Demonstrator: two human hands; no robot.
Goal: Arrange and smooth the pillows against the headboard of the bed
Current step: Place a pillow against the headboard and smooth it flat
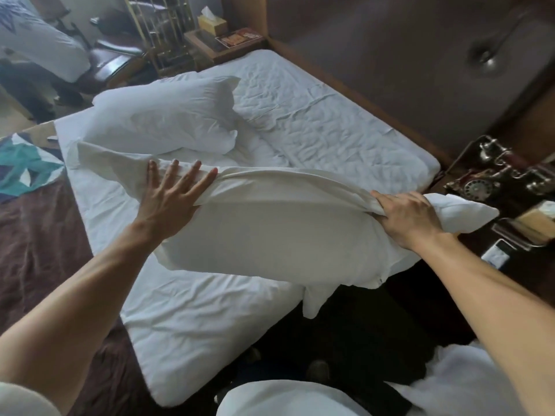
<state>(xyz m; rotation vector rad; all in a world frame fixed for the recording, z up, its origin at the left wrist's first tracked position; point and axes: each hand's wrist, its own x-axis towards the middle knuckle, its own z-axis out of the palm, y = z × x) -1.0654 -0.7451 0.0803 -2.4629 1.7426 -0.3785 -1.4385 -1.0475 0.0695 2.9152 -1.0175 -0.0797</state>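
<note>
A cream pillow (270, 235) hangs over the near edge of the bed. My right hand (411, 217) is shut on its bunched right end. Flat on the pillow's left top edge lies my left hand (174, 196), fingers spread. A second white pillow (162, 121) lies further back on the wrinkled white sheet (315, 121), away from both hands. The dark padded headboard (405, 64) runs along the far right side of the bed, with no pillow touching it.
A brown bedspread with a teal pattern (36, 223) covers the left part of the bed. A nightstand with an old-style telephone (492, 175) stands at right. Another nightstand with a tissue box (211, 24) is at the back. A person in white (39, 37) stands far left.
</note>
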